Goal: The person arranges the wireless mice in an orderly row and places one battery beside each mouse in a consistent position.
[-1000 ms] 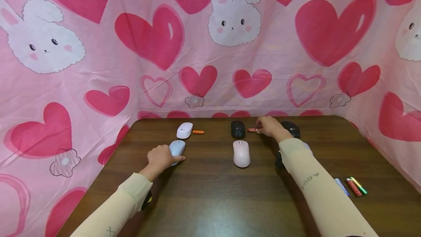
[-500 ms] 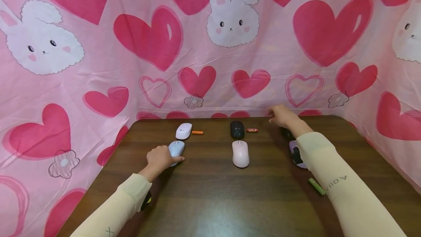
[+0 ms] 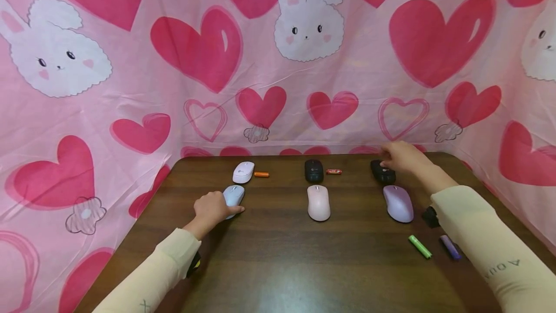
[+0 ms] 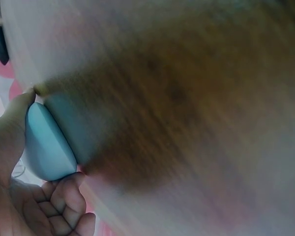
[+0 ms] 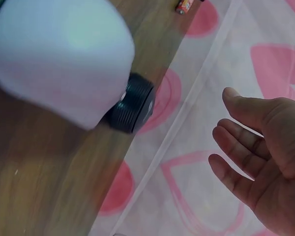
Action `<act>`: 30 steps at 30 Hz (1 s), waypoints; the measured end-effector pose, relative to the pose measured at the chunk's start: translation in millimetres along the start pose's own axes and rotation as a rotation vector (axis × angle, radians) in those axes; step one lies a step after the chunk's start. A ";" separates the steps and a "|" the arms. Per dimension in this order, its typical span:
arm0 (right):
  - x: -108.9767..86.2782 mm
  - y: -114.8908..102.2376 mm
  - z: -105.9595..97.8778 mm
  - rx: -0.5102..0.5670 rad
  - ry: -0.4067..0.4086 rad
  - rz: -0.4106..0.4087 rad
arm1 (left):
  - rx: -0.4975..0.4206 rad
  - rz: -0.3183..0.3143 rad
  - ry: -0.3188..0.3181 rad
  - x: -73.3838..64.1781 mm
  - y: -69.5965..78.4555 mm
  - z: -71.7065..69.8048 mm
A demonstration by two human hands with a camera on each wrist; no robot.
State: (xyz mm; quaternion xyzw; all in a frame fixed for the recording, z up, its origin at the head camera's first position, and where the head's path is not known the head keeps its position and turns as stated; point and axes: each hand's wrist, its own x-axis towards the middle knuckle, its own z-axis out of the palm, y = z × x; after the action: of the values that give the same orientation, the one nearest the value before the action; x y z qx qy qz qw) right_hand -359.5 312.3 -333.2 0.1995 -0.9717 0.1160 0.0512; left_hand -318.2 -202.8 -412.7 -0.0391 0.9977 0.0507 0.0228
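In the head view, my left hand [image 3: 213,206] holds a light blue computer mouse [image 3: 234,194] on the table, at left. The left wrist view shows the thumb on one side of this blue mouse [image 4: 48,142] and curled fingers on the other. Over the far right of the table, my right hand [image 3: 403,156] hovers by a black mouse [image 3: 383,173]. Loosely bent fingers of this right hand [image 5: 265,152] hold nothing in the right wrist view, apart from the black mouse [image 5: 133,105]. A purple mouse [image 3: 398,204] lies nearer, below that hand.
A white mouse [image 3: 243,172] and an orange battery [image 3: 261,174] lie at back left. Mid-table are another black mouse [image 3: 313,171], a red battery [image 3: 333,171] and a pale pink mouse [image 3: 319,203]. Green [image 3: 420,247] and purple [image 3: 450,247] batteries lie front right. Pink cloth [image 3: 260,71] surrounds the table.
My right hand has left the red battery, which stays beside the middle black mouse, and moved right to the far-right black mouse. The left hand has stayed on the blue mouse.
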 end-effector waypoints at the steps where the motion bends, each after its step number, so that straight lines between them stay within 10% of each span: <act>1: -4.4 1.8 -1.0 -0.001 0.008 -0.007 | 0.000 0.000 -0.001 0.0 0.2 0.2; 30: -113.9 59.4 -9.8 0.043 -0.109 0.142 | 0.004 0.005 -0.004 -0.4 2.2 -2.5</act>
State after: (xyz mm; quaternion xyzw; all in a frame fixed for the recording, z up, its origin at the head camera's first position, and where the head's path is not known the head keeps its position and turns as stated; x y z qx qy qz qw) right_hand -278.5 410.5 -352.6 0.1372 -0.9820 0.1293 -0.0144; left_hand -318.1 -200.9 -410.0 -0.0364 0.9978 0.0489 0.0248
